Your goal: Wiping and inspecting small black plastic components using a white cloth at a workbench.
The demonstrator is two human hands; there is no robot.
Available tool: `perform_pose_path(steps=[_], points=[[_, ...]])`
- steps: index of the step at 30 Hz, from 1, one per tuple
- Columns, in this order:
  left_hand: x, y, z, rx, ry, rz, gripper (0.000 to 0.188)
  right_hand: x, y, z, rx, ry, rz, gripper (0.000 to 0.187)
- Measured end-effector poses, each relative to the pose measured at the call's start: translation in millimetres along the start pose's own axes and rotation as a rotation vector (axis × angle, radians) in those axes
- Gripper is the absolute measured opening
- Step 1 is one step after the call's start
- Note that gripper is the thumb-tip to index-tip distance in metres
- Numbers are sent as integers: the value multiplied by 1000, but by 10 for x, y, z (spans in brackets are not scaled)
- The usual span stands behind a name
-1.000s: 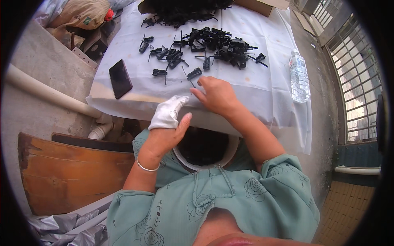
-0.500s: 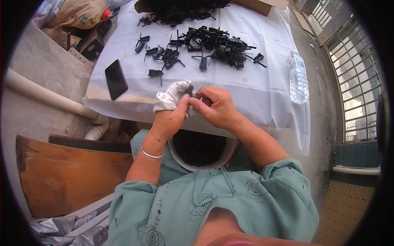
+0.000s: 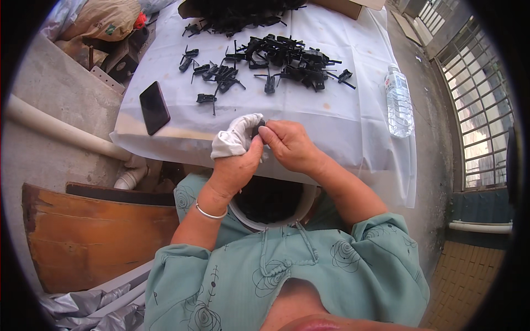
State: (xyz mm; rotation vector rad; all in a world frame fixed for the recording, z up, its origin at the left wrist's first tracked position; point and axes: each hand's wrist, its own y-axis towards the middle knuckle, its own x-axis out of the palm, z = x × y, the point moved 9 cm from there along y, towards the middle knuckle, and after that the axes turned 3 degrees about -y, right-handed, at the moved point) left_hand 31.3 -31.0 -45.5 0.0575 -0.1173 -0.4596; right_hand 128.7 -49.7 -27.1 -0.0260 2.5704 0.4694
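Note:
My left hand (image 3: pixel 236 167), its fingers covered by a bunched white cloth (image 3: pixel 233 139), is closed on a small black plastic part (image 3: pixel 256 128). My right hand (image 3: pixel 293 148) meets it there, thumb and curled fingers pinching the same part. Both hands are held together just over the table's near edge. Below them, between my knees, a white bucket (image 3: pixel 307 208) holds dark contents. Beyond my hands lies a loose pile of black plastic parts (image 3: pixel 301 62) with thin projecting strips; one single part (image 3: pixel 206 98) lies nearer.
White plastic sheeting (image 3: pixel 353 132) covers the table. A dark phone (image 3: pixel 155 108) lies at its left, and a clear water bottle (image 3: pixel 398 105) lies along the right edge. A bigger black heap (image 3: pixel 237 14) and a cardboard box (image 3: pixel 338 7) are at the back. Wooden board (image 3: pixel 99 237) stands lower left.
My hands have turned slightly and moved a little to the right, the left wrist rising toward the right hand. The black part shows more plainly between them. The view has shifted slightly.

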Motion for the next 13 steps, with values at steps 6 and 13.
perform_pose_path(steps=[6,13], points=[[118,-43,319,395,550,11,30,127,-63,245,217,269,11,26],[-61,43,6,-8,-68,-7,34,-101,-24,219,266,21,-155,25]])
